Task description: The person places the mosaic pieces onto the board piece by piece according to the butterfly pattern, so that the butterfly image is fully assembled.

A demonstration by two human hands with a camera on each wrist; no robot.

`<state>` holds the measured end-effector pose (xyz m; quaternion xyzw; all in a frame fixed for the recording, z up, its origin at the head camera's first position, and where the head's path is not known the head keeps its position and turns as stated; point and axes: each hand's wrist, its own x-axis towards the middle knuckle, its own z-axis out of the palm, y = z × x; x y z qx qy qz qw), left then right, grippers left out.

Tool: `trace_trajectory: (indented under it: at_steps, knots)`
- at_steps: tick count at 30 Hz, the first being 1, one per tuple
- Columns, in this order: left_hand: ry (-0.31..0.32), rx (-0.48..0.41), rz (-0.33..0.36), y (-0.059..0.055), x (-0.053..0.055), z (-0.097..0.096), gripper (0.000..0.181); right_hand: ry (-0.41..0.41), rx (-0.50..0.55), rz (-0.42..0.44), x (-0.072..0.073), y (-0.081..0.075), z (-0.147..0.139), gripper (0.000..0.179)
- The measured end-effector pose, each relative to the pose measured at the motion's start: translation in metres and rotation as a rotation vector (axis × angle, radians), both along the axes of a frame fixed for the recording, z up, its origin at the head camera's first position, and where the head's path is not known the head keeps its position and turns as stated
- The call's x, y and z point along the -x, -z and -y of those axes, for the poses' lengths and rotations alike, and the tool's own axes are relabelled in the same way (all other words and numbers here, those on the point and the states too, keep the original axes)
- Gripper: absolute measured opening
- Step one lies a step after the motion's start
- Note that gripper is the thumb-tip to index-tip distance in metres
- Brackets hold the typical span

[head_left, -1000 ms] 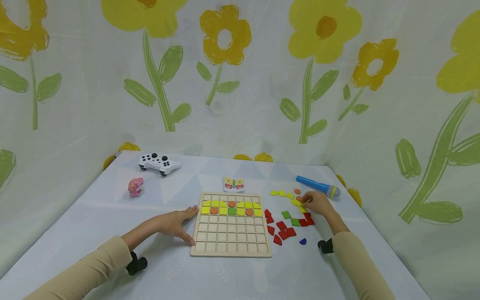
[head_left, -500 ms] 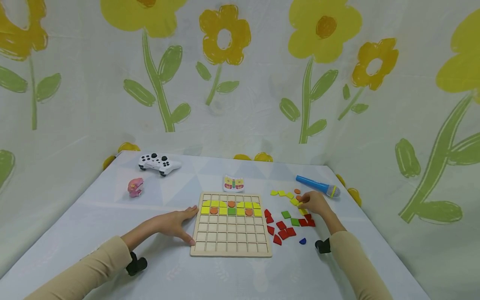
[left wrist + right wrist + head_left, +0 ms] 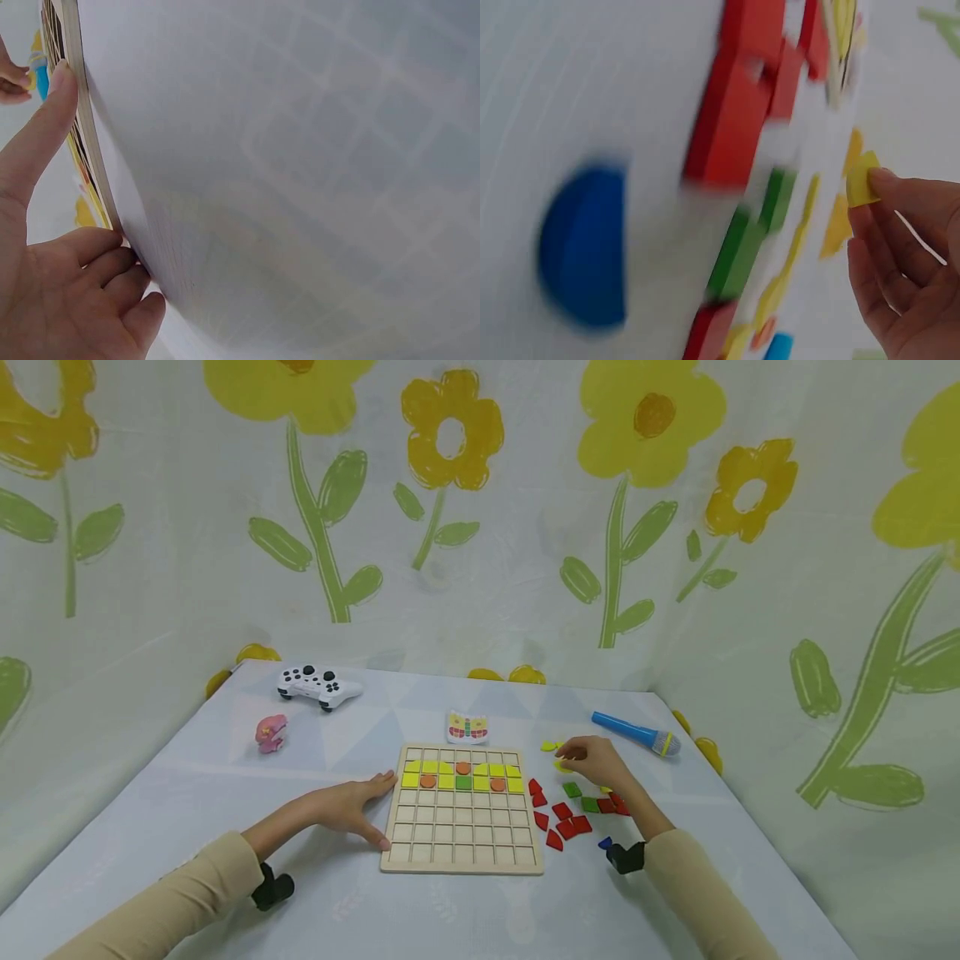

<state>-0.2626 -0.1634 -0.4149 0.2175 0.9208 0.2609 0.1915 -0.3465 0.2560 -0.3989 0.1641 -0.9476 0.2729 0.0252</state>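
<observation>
A wooden grid board point(image 3: 463, 827) lies on the table, its upper rows partly filled with yellow squares, orange discs and a green square. My left hand point(image 3: 348, 808) rests along the board's left edge, thumb at the near corner and fingertips farther up. In the left wrist view the thumb point(image 3: 56, 105) lies at the board's side. My right hand point(image 3: 600, 762) pinches a yellow tile point(image 3: 862, 180) between thumb and fingers, right of the board's upper corner. Below that hand lie green tiles point(image 3: 572, 789) and several red tiles point(image 3: 564, 828).
A small pattern card point(image 3: 468, 727) sits behind the board. Past the right hand lies a blue toy microphone point(image 3: 633, 732). At the back left are a white game controller point(image 3: 318, 687) and a pink figurine point(image 3: 271, 734). A blue half-round tile point(image 3: 589, 247) lies near the right wrist.
My right hand has moved left from the yellow tiles near the microphone towards the board, with a yellow tile now showing in its fingers. My left hand has stayed at the board's edge.
</observation>
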Motion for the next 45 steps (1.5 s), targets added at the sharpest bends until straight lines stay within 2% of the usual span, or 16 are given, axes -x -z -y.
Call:
trace_trajectory:
  at_steps: [4,10,15,18,25,36,45]
  knots:
    - [-0.003,0.007,0.002,0.001,0.001,-0.001,0.108,-0.077,0.024,-0.006,-0.009,-0.004,0.028,0.011]
    - [-0.012,0.011,0.008,0.004,0.003,0.0,0.108,-0.175,0.075,0.032,-0.018,-0.005,0.068,0.012]
    - [-0.016,0.018,0.014,0.004,0.003,0.0,0.108,-0.241,0.114,0.054,-0.021,-0.003,0.096,0.011]
    - [-0.015,0.02,0.013,0.003,0.003,0.0,0.109,-0.254,0.124,0.079,-0.021,0.0,0.114,0.011]
    - [-0.009,0.013,0.011,0.004,0.003,0.002,0.109,-0.345,0.119,0.075,-0.024,0.006,0.156,0.011]
    - [0.006,-0.003,0.013,0.003,0.004,0.003,0.109,-0.358,0.11,0.157,-0.033,0.01,0.204,0.009]
    - [0.035,-0.03,0.001,0.004,0.004,0.004,0.108,-0.355,0.045,0.116,-0.037,0.011,0.219,0.006]
